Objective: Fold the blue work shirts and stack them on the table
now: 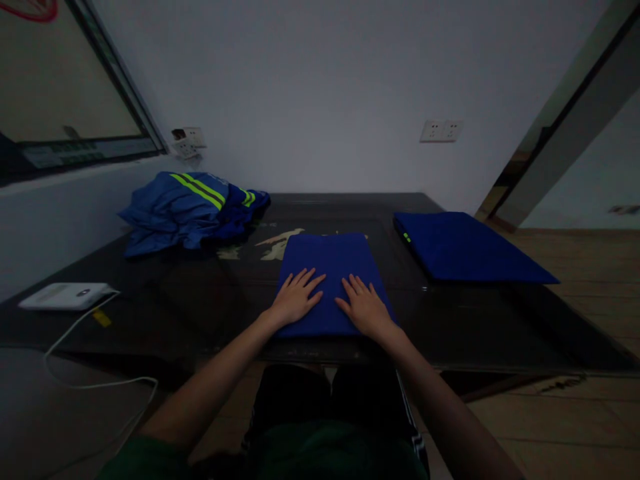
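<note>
A folded blue garment [327,257] lies flat as a neat rectangle near the front edge of the dark table. My left hand [296,297] rests palm down on its left side, fingers spread. On its right side my right hand [367,305] also lies flat, with its fingers apart. Neither hand grips anything. What kind of garment it is cannot be made out from this side.
Another folded blue garment [465,247] lies to the right. Crumpled blue clothing [185,207] with yellow-green stripes is heaped at the back left of the table [320,208]. A white device [60,297] with a white cable [100,385] sits at the left edge. A wall stands behind.
</note>
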